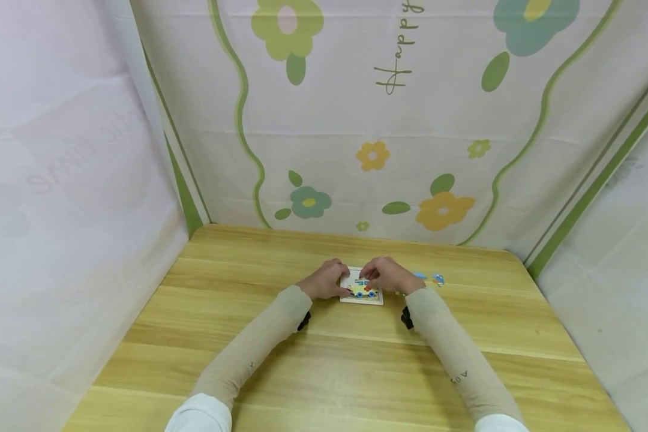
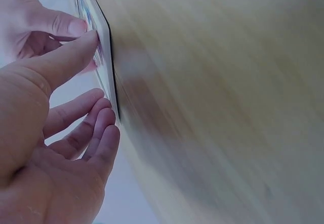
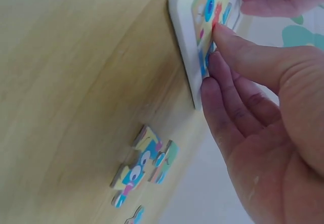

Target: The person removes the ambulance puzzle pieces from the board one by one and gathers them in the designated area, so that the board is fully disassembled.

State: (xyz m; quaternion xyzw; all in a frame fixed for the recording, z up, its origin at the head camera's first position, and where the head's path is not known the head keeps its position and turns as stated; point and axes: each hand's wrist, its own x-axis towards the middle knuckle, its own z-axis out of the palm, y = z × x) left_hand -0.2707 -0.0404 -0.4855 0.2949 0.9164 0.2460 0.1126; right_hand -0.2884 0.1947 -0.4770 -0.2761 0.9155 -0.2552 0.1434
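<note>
Clearly, both hands are at one small puzzle (image 1: 351, 301), which lies flat on the wooden counter (image 1: 324, 372), directly between them. The left hand (image 1: 324, 281) is at the puzzle's left side, thumb and fingers spread well apart, with the thumb against the puzzle and the fingertips by its edge; it rests there without a closed grip. The right hand (image 1: 390, 275) is over the puzzle's right part, fingers bent and close to the thumb, whose tip touches the picture beside a red cross; whether it has hold of a piece cannot be told. Between the two hands the picture shows a yellow car with blue wheels. To the right of the right hand, and near it, several loose pieces (image 3: 134, 176) lie on the counter, blue and yellow among their colours. Below each hand, a black strap (image 1: 407, 318) shows by the cuff of a beige sleeve (image 1: 459, 354). Beyond both hands hangs a pale cloth (image 1: 324, 114) printed with flowers.
</note>
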